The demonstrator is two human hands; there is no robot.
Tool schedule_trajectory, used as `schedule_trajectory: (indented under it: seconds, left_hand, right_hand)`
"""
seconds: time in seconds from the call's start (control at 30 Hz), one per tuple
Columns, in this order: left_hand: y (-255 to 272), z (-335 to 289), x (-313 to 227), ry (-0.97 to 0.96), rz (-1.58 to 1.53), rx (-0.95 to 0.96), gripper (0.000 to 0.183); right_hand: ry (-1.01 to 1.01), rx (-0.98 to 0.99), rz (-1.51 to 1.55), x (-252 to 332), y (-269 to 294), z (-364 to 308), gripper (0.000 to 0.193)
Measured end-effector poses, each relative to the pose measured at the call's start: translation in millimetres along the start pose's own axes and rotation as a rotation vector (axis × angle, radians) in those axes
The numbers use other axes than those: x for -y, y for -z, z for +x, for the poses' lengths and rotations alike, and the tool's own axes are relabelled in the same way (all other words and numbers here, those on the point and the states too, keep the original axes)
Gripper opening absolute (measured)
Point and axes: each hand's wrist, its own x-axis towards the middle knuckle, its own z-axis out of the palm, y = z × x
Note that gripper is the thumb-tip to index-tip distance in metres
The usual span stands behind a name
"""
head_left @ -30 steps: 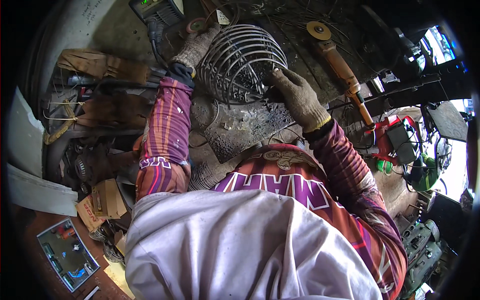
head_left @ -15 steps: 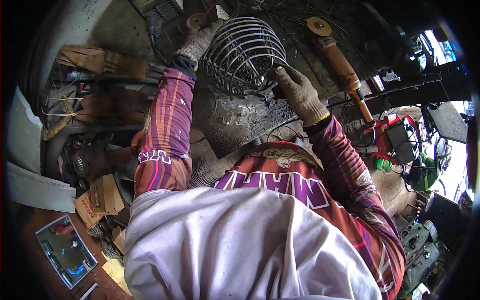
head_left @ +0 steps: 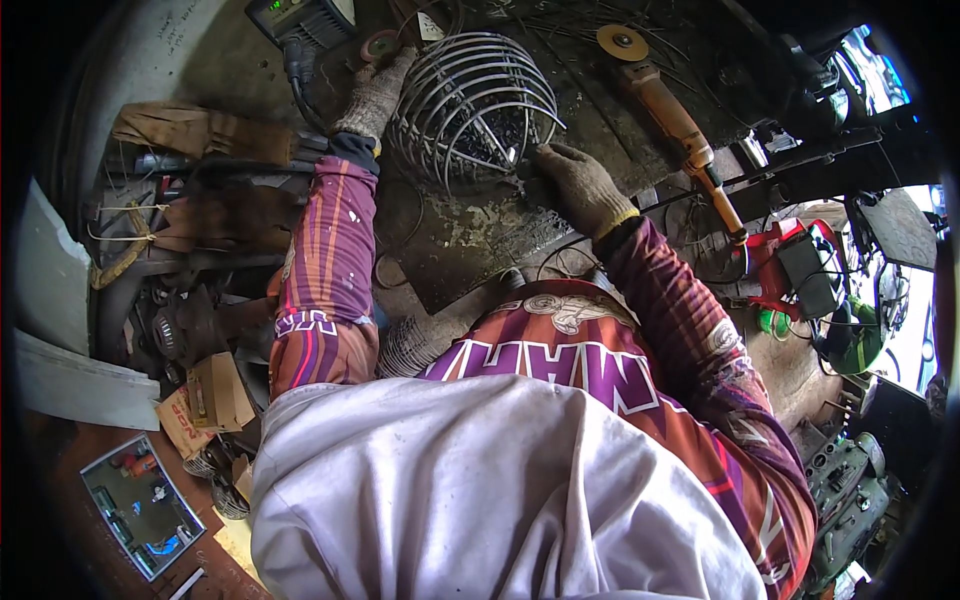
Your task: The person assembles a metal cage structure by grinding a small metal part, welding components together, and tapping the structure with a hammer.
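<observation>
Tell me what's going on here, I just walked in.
A person wearing knitted gloves is handling a round wire cage at a dark, worn metal table. The left hand is against the cage's left side, and the right hand is at its near right edge; whether either is gripping it is hard to tell. A grinder with a yellow disc lies off to the right, out of both hands.

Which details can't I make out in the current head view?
All in the head view:
Left hand: too small and blurred at the fingertips to tell its grip on the wire coil.
Right hand: its back and dark shadow hide the palm.
Box with green display: cut off by the top edge.
</observation>
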Motion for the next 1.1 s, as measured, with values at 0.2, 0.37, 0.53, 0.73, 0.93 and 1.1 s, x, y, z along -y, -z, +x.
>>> schedule_trajectory:
  seconds: [0.2,0.37,0.53,0.73,0.93,1.1]
  left_hand:
    - [7.4,2.1,-9.9,-0.075,0.036,-0.073,0.052]
    - [7.5,21.5,-17.3,-0.085,0.163,0.018,0.048]
    - [-3.3,21.1,1.9,-0.110,0.333,-0.030,0.041]
    - [8.2,30.0,20.4,-0.212,0.601,0.126,0.039]
    - [-5.3,1.5,-9.1,-0.028,0.074,-0.009,0.052]
    - [12.7,3.4,1.0,-0.028,0.154,-0.085,0.064]
  right_hand:
    - [0.021,-0.074,-0.013,3.5,-15.9,-1.2,0.029]
    - [-0.012,-0.075,0.139,8.3,-17.9,1.6,0.028]
    - [0.015,-0.092,-0.133,-7.7,-6.0,16.7,0.031]
    - [-0.087,-0.048,-0.039,1.8,-10.3,1.7,0.032]
    - [0.036,-0.096,-0.173,-11.3,-0.1,11.0,0.032]
    - [-0.100,-0.010,0.000,13.1,-20.7,-3.9,0.032]
